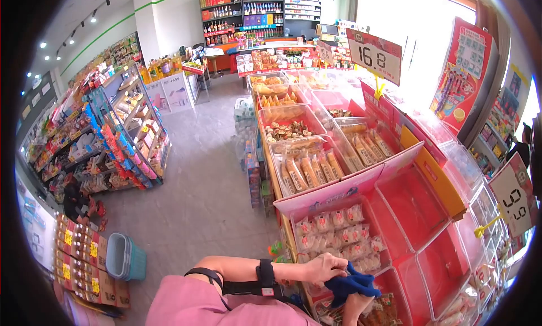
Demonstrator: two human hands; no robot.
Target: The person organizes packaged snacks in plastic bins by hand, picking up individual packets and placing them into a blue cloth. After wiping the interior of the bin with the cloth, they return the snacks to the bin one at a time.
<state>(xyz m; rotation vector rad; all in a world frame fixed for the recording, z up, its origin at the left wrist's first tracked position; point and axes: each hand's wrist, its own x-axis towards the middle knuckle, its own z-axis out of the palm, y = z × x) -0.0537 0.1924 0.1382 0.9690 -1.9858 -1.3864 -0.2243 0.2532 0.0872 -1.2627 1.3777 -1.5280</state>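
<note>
Two hands (pixel 323 268), one blue cloth (pixel 351 285)

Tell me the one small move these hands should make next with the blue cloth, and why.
Probably spread the blue cloth open between the left hand and right hand: it looks bunched up, both hands are on it, and its folds sit close above the wrapped packets.

Pink cloth, black straps

Behind the left fingers (pixel 333 262), a wide black band (pixel 266 273) circles the wrist, a small pale, red-marked tag (pixel 267 292) at its lower edge. Farther back come a thin black strap (pixel 210 274) and plain pink clothing (pixel 183 303).
</note>
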